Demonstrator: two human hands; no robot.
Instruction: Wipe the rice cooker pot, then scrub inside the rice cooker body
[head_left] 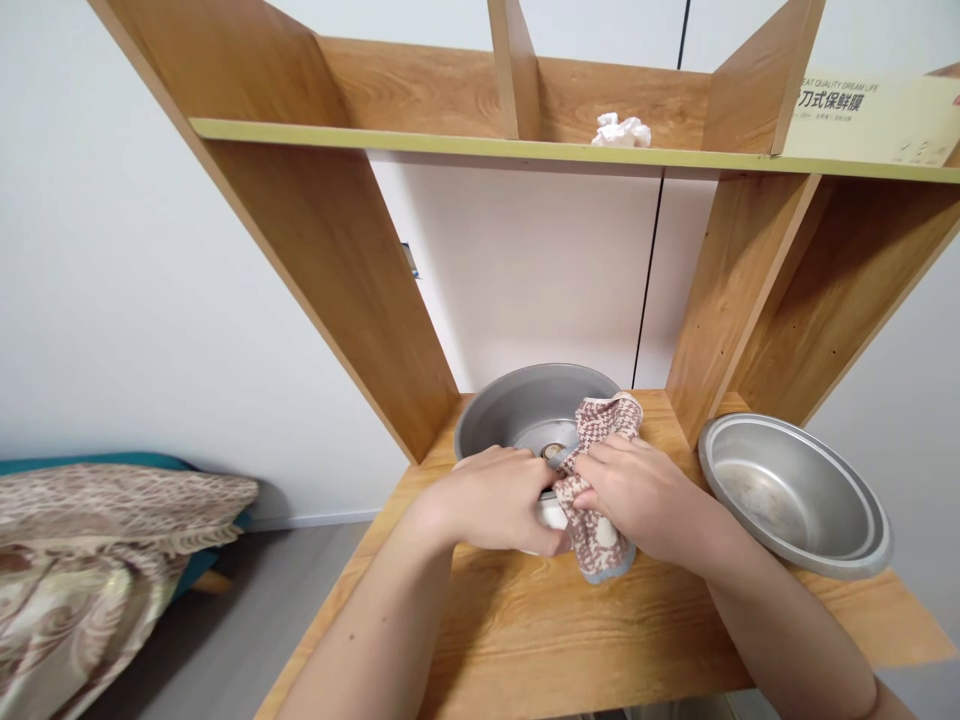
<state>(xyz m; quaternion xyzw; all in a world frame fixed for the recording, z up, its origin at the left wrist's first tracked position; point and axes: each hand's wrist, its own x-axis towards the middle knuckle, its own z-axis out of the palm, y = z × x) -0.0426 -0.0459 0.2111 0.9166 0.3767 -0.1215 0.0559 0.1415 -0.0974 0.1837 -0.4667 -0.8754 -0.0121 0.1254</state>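
Note:
A round rice cooker body [495, 410], with a grey inside and a white outer wall, stands on the wooden desk top. At its bottom centre shows a small round metal piece [553, 451]. My left hand [499, 495] grips the near rim, with the thumb outside on the white wall and the fingers over the edge. A brown-and-white patterned cloth [604, 545] with a grey-blue edge is bunched in my right hand [637, 490]. That hand is closed on the cloth at the right part of the rim, and the cloth drapes over both sides.
A silver metal inner pot [780, 490] sits to the right, beside my right forearm. Wooden uprights and a shelf [450, 145] rise behind. The shelf carries crumpled white tissue [621, 131] and a pale box [870, 120]. At left is a patterned throw [90, 580] over teal furniture.

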